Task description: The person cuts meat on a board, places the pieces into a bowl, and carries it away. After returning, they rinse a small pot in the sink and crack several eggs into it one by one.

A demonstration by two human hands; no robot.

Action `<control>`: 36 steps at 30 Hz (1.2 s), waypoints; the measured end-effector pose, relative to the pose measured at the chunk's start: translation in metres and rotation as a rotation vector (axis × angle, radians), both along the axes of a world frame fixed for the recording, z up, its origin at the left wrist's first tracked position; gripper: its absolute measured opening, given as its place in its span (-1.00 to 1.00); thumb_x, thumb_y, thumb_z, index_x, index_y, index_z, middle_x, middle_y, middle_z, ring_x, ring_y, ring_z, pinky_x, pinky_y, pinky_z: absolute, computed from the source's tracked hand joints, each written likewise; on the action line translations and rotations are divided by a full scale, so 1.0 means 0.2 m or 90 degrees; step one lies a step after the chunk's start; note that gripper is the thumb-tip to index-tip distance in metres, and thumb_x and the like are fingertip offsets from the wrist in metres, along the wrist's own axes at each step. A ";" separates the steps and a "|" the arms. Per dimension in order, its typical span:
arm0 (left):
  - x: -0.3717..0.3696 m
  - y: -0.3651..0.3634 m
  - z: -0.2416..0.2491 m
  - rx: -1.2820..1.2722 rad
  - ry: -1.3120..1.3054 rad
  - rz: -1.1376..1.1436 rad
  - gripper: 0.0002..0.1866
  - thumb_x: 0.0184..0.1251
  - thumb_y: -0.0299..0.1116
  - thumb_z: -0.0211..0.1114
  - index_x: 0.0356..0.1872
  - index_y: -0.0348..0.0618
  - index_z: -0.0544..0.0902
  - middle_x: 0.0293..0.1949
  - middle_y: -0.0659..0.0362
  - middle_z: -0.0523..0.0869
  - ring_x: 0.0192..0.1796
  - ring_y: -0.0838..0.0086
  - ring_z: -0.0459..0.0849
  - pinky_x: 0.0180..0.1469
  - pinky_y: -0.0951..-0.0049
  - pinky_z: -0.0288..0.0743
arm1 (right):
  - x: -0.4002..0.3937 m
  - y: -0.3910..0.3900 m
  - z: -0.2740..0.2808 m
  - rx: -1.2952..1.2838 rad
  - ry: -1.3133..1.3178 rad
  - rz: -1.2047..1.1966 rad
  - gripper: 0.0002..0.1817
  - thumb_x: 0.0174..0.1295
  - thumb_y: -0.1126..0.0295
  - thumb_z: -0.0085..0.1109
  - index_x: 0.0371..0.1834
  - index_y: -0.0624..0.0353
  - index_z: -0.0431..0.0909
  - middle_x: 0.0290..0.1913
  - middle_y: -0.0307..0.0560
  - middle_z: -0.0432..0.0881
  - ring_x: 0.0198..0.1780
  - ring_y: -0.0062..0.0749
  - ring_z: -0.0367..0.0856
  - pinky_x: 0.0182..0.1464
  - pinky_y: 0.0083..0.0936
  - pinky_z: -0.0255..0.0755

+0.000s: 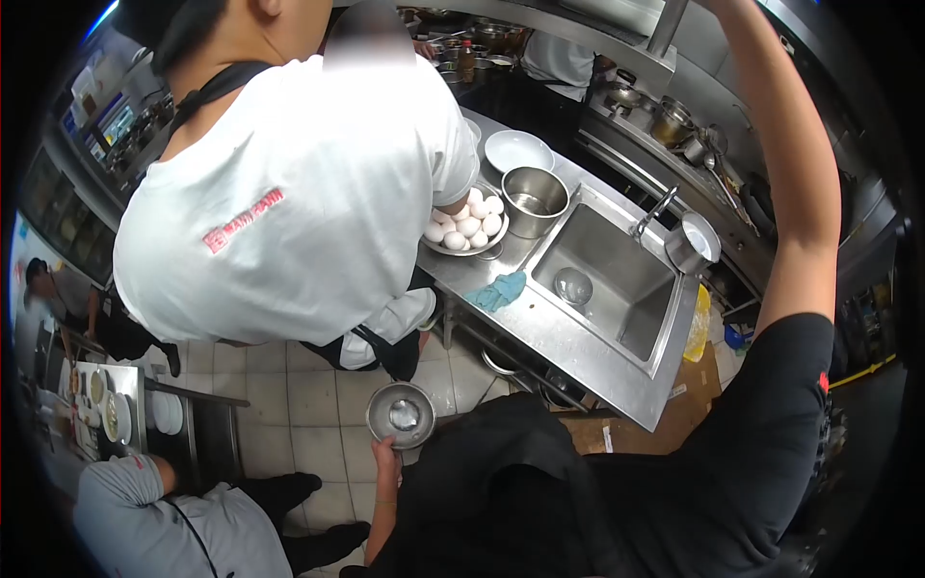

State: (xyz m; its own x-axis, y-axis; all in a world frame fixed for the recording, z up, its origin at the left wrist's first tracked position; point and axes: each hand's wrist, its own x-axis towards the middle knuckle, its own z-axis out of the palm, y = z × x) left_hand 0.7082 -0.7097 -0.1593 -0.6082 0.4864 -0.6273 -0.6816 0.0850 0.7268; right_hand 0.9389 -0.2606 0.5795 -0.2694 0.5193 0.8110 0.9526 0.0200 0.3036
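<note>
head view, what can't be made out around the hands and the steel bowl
- Right hand: the raised arm runs out of the head view's top edge, so the hand and anything it holds are cut off.
- Steel bowl: contents only a pale glare.
- Left hand: fingers hidden under the bowl's rim.
- Eggs: partly covered by a co-worker's white shirt.

The person's left hand (385,453) hangs low by their side, arm nearly straight down, fingers curled tight around something. The right arm goes way up high, bent a little at the elbow, with a short black sleeve at the shoulder. The right hand is up past where anyone can see.
</note>
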 end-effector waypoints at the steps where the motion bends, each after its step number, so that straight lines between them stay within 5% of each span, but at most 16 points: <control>1: -0.02 0.01 -0.04 0.009 0.010 -0.035 -0.53 0.02 -0.56 0.14 0.07 -0.29 0.41 -0.07 0.07 0.58 -0.06 0.33 0.58 -0.02 0.39 0.45 | 0.03 -0.08 0.02 -0.004 0.003 -0.038 -0.47 0.16 0.06 0.00 0.12 0.15 0.32 -0.03 0.12 0.53 -0.11 -0.15 0.59 -0.15 -0.37 0.57; 6: -0.06 0.11 -0.03 0.012 0.037 -0.069 -0.55 0.02 -0.54 0.16 0.04 -0.27 0.45 -0.10 0.11 0.60 -0.09 0.37 0.58 -0.05 0.42 0.44 | 0.18 -0.41 0.06 -0.046 0.028 -0.201 -0.39 0.38 -0.08 -0.22 0.34 0.08 0.19 0.12 0.11 0.48 -0.04 -0.18 0.57 -0.11 -0.43 0.59; 8: -0.06 0.10 -0.05 0.044 0.050 -0.073 -0.55 0.02 -0.54 0.16 0.04 -0.27 0.45 -0.11 0.12 0.61 -0.11 0.38 0.58 -0.07 0.42 0.44 | 0.55 -0.44 -0.10 0.039 0.124 0.194 -0.41 0.26 0.02 -0.07 0.25 0.17 0.27 0.05 0.04 0.51 -0.10 -0.27 0.57 -0.12 -0.48 0.55; 10: -0.05 0.13 0.00 0.006 0.042 -0.075 -0.53 0.01 -0.54 0.17 0.06 -0.27 0.44 -0.10 0.12 0.60 -0.11 0.37 0.59 -0.10 0.41 0.45 | 0.85 -0.51 -0.35 -0.088 0.274 0.506 -0.42 0.14 0.11 0.08 0.16 0.25 0.35 -0.02 -0.02 0.55 -0.16 -0.36 0.57 -0.12 -0.53 0.51; 13: -0.06 0.09 -0.09 -0.072 0.053 -0.147 -0.52 0.02 -0.54 0.15 0.07 -0.27 0.43 -0.10 0.11 0.60 -0.09 0.36 0.59 -0.09 0.41 0.46 | 1.28 -0.44 -0.85 -0.326 0.480 0.722 -0.44 -0.04 0.26 0.30 0.02 0.37 0.48 -0.13 -0.13 0.60 -0.26 -0.50 0.57 -0.13 -0.61 0.44; 14: -0.07 0.08 -0.11 -0.074 0.046 -0.143 -0.52 0.02 -0.54 0.15 0.07 -0.27 0.43 -0.10 0.11 0.60 -0.09 0.36 0.59 -0.09 0.41 0.46 | 0.76 -0.62 -0.81 -0.590 0.551 0.716 -0.35 -0.19 0.23 0.38 0.00 0.40 0.48 -0.17 -0.10 0.58 -0.18 -0.45 0.52 -0.03 -0.56 0.39; 15: -0.08 0.09 -0.11 -0.067 0.080 -0.172 -0.52 0.02 -0.55 0.14 0.07 -0.27 0.43 -0.10 0.10 0.60 -0.08 0.35 0.59 -0.08 0.40 0.48 | 0.69 -0.56 -0.89 -0.619 0.569 0.581 -0.05 -0.48 0.15 0.46 0.10 0.45 0.37 -0.08 -0.02 0.56 -0.08 -0.43 0.54 0.05 -0.59 0.34; 17: -0.02 0.11 -0.04 -0.060 0.106 -0.151 -0.52 0.01 -0.56 0.09 0.08 -0.25 0.43 -0.10 0.06 0.60 -0.07 0.30 0.60 -0.09 0.36 0.53 | 0.56 -0.42 -1.01 -0.635 0.459 0.494 -0.33 -0.44 0.16 0.45 -0.21 0.36 0.52 -0.34 -0.24 0.49 -0.31 -0.55 0.43 -0.24 -0.66 0.29; 19: 0.02 0.11 -0.01 -0.080 0.095 -0.142 -0.51 0.00 -0.56 0.09 0.08 -0.26 0.43 -0.10 0.06 0.59 -0.08 0.30 0.61 -0.11 0.34 0.54 | 0.49 -0.17 -1.16 -0.543 0.336 0.469 -0.52 -0.44 0.26 0.45 -0.48 0.26 0.40 -0.53 -0.27 0.31 -0.42 -0.57 0.27 -0.36 -0.58 0.18; 21: 0.04 0.13 0.01 -0.091 0.098 -0.123 -0.51 0.00 -0.56 0.09 0.08 -0.26 0.43 -0.09 0.05 0.59 -0.09 0.29 0.61 -0.13 0.31 0.56 | 0.44 0.21 -1.33 -0.439 0.164 0.377 -0.53 -0.37 0.37 0.44 -0.44 0.32 0.36 -0.52 0.04 0.37 -0.45 -0.22 0.34 -0.32 -0.41 0.26; 23: 0.13 0.11 -0.03 -0.056 0.133 -0.026 -0.53 0.01 -0.54 0.09 0.06 -0.25 0.43 -0.10 0.05 0.60 -0.11 0.32 0.62 -0.17 0.30 0.56 | 0.39 0.57 -1.50 -0.450 0.168 0.357 -0.52 -0.34 0.42 0.45 -0.27 0.33 0.51 -0.31 0.24 0.57 -0.18 0.11 0.56 -0.14 -0.21 0.37; 30: 0.48 0.14 0.25 -0.127 0.131 0.105 -0.59 0.03 -0.53 0.15 0.00 -0.29 0.45 -0.14 0.05 0.62 -0.14 0.33 0.61 -0.06 0.35 0.48 | 0.39 1.45 -2.06 -0.444 0.071 0.338 -0.57 -0.27 0.51 0.35 -0.19 0.23 0.58 -0.13 0.09 0.61 -0.06 0.02 0.58 -0.02 -0.23 0.46; 36: 0.68 0.31 0.54 -0.115 0.107 0.050 -0.57 0.04 -0.53 0.15 0.02 -0.34 0.43 -0.09 0.02 0.59 -0.08 0.32 0.58 0.05 0.35 0.39 | 0.43 1.70 -2.56 -0.406 -0.006 0.189 -0.79 0.02 0.59 0.03 -0.28 0.19 0.60 -0.20 0.01 0.61 -0.13 -0.12 0.63 -0.10 -0.22 0.49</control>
